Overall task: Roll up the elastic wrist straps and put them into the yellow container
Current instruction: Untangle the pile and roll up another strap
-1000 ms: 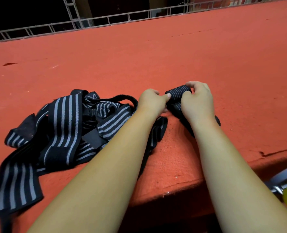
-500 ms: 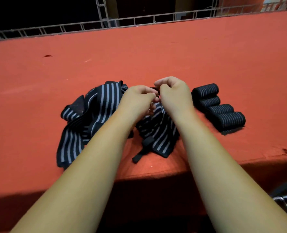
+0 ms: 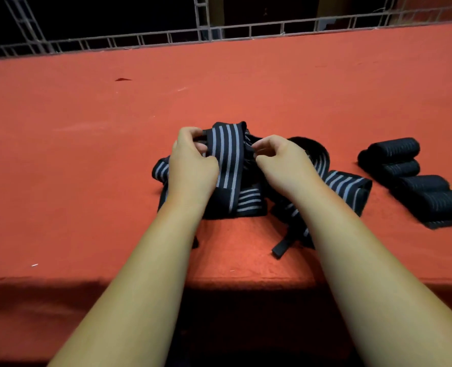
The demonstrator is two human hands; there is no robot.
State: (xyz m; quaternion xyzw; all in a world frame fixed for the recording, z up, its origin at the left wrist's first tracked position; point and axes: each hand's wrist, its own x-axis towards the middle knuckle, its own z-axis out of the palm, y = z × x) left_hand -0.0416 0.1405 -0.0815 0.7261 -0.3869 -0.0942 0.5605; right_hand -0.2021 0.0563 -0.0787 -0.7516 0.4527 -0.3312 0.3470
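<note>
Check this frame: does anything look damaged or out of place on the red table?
Only a dark slit, possibly a tear, in the red table cover, far left. The rolled straps lie in a row at right; the left hand and right hand hold the unrolled straps.

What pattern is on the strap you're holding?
Black with pale grey stripes along the strap, seen in the head view.

matt woven elastic straps; rough red felt tabletop.
</note>
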